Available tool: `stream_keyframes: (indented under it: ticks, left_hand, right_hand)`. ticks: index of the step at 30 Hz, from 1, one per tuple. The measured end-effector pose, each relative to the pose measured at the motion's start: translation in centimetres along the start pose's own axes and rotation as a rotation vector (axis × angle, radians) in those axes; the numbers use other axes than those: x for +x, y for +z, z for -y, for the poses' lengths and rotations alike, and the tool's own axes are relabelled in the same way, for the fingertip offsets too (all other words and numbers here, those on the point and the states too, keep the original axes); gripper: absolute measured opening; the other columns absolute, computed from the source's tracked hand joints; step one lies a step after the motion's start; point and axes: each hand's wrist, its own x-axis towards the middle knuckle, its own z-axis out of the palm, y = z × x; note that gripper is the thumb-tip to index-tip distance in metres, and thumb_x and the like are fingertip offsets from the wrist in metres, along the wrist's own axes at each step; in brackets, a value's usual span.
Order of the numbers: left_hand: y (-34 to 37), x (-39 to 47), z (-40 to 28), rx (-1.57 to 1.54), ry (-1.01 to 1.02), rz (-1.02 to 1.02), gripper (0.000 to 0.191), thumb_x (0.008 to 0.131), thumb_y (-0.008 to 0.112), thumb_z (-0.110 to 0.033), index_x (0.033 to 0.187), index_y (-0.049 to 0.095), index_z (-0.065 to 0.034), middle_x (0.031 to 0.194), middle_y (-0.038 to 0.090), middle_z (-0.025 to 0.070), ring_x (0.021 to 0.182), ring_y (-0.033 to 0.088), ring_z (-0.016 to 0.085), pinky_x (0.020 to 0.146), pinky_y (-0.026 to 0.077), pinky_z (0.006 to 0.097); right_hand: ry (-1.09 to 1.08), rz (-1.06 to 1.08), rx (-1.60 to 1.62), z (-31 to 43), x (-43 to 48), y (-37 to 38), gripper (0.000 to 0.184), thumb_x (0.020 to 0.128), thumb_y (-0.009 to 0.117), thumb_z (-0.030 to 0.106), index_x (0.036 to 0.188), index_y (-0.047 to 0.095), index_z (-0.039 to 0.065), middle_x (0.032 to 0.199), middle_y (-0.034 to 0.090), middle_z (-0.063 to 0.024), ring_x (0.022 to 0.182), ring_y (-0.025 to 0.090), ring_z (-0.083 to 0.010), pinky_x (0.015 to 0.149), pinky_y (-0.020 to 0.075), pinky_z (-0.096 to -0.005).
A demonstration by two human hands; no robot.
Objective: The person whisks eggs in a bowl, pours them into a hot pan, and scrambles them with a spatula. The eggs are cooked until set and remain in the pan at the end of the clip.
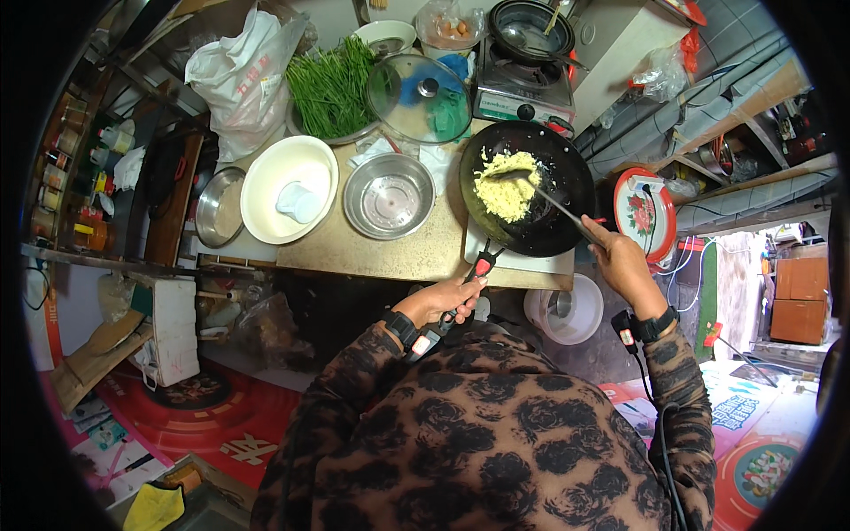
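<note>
My left hand [454, 297] is closed around the black-and-red handle of a dark wok [564, 166] at the counter's front right. In my right hand [614, 255] is the handle of a metal spatula or ladle [558, 204], its head resting in pale yellow scrambled egg [506, 192] on the wok's left side. Left of the wok stands a steel bowl [390, 197], and beyond that a cream bowl [265, 192] with a bluish-white cup [299, 202] inside. A glass lid [420, 109] lies behind the steel bowl, beside a heap of green chives or similar stalks [332, 89].
Behind the wok is a portable gas stove [524, 96] bearing a dark pot [531, 33]. A red-rimmed floral tray [669, 232] with a power strip [645, 183] sits at right. Below the counter edge stands a white bucket [584, 312]. A full plastic bag [242, 86] stands back left.
</note>
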Motion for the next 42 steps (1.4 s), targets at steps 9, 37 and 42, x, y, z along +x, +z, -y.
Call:
stream_keyframes:
  ticks: [9,37,42]
  left_hand:
    - [-0.2,0.0,0.1,0.055,0.002,-0.009,0.037,0.109,0.053,-0.045,0.091,0.042,-0.0138,0.074,0.043,-0.0051,0.054,0.04,0.003,0.043,0.034,0.021]
    - [-0.7,0.7,0.4,0.056,-0.016,-0.003,0.039,0.11,0.048,-0.046,0.092,0.043,-0.0112,0.072,0.041,-0.0034,0.054,0.036,0.006,0.048,0.036,0.024]
    - [-0.8,0.7,0.4,0.03,-0.018,0.011,0.039,0.11,0.05,-0.045,0.092,0.044,-0.011,0.072,0.041,-0.0036,0.054,0.037,0.005,0.048,0.036,0.0246]
  right_hand:
    - [-0.065,0.057,-0.044,1.2,-0.3,-1.4,0.057,0.089,0.067,0.005,0.143,0.062,0.022,0.094,0.072,-0.0198,0.087,0.069,-0.0403,0.076,0.0551,-0.0502]
    - [0.008,0.155,-0.165,0.7,-4.2,-4.4,0.049,0.092,0.067,0.011,0.141,0.065,0.02,0.087,0.069,-0.019,0.082,0.068,-0.0391,0.073,0.0539,-0.0492]
    - [-0.068,0.049,-0.085,0.8,-5.0,-5.5,0.047,0.093,0.068,0.013,0.14,0.066,0.019,0.088,0.07,-0.02,0.083,0.068,-0.0404,0.074,0.0535,-0.0499]
